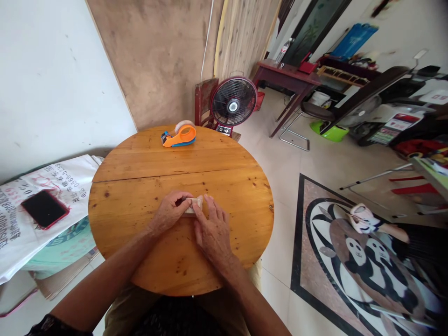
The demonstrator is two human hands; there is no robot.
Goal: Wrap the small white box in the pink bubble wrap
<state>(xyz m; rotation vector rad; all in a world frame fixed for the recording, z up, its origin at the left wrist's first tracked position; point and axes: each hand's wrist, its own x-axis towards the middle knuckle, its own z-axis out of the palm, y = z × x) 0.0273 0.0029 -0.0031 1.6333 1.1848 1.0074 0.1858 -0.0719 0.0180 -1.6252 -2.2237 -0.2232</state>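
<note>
A small pale box-like piece (192, 210) sits low on the round wooden table (147, 158), near its middle, mostly covered by fingers. My left hand (171, 210) grips its left end, with the thumb laid along the top and the fingers curled behind. From the right, my right hand (214, 226) closes on the same piece, its index finger pressing the near face and its other fingers around the right end. What the piece is exactly, I cannot make out. Toward the table's far edge stands an orange and blue tape dispenser (180, 135) with a roll of tape.
Behind the table are a fan (233, 106) and a wooden chair (203, 100). A phone (45, 208) lies on a white printed sack (79, 170) to the left. On the floor at right, a person's foot in a pale slipper (362, 218) rests near a panda pattern.
</note>
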